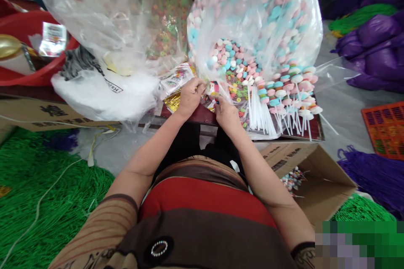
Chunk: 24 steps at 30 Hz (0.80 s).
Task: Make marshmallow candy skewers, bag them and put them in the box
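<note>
Between my hands is a small printed plastic bag (213, 87), white with red and yellow marks; what it contains is hard to make out. My left hand (191, 96) pinches its left side, thumb and fingertips together. My right hand (226, 113) is closed on its lower right edge. Just left of my left hand lie a stack of printed bags (177, 80) and gold twist ties or foil strips (173, 103). To the right are colourful candy rings (236, 88), a bundle of white sticks (257, 113) and candies threaded on sticks (295, 86).
Big clear bags of pink, blue and white candies (284, 21) and ring candies (167, 21) stand behind. A white plastic bag (107, 96) and red basin (28, 76) are at left. An open cardboard box (328, 176) holds wrapped pieces below right. Green cords (47, 193) cover the floor.
</note>
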Motion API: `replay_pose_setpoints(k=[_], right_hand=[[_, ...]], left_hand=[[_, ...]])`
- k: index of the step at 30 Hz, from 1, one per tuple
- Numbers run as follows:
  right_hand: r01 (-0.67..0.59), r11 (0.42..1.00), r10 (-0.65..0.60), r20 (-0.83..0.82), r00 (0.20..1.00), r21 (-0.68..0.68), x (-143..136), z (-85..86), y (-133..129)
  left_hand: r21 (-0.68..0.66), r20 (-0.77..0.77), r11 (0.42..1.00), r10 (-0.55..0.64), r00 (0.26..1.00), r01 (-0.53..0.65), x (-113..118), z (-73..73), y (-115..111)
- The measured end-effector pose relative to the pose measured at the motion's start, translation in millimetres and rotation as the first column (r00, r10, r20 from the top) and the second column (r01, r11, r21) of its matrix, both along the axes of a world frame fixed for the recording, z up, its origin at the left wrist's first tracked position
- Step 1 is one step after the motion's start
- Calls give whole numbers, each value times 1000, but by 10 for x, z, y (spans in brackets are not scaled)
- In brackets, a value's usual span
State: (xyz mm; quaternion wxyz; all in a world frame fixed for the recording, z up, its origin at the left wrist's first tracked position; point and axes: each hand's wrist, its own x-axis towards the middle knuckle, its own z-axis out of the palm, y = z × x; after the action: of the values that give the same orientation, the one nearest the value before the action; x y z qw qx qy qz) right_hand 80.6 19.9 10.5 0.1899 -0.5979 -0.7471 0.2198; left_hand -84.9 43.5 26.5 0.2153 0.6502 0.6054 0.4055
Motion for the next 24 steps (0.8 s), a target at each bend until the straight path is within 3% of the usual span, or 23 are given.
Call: replay_pose_setpoints(k=[2,5,7,9,12,14,17,20,24], right_hand=[[12,1000,-13,40,999,17,-26,11,-1],[29,1000,-29,49,998,4,8,77,-2],[53,999,-53,-24,998,-6,115,165,-19],[110,994,-108,-208,972,0,268,282,-52],[172,985,-157,-526,836,-21,445,451,-106],[136,991,-116,-617,778,-15,466,509,-125],[101,995,-89,-666,740,-20,408,489,-126],[188,981,-172,-706,687,-55,377,436,-135],[302,953,-231,-633,739,5,410,452,-207]], left_hand=[[50,48,997,50,998,-53,-2,104,17],[71,62,997,28,998,-33,-24,298,-25],[54,26,999,-5,1000,4,-49,403,-106],[31,-28,999,-35,999,36,-63,455,-206],[-19,-72,994,-108,991,107,-24,433,-340],[-52,-30,981,-191,981,189,36,386,-403],[-93,138,942,-308,941,322,107,336,-466],[-174,288,879,-386,877,444,102,349,-505],[-252,294,845,-397,869,472,60,411,-516]])
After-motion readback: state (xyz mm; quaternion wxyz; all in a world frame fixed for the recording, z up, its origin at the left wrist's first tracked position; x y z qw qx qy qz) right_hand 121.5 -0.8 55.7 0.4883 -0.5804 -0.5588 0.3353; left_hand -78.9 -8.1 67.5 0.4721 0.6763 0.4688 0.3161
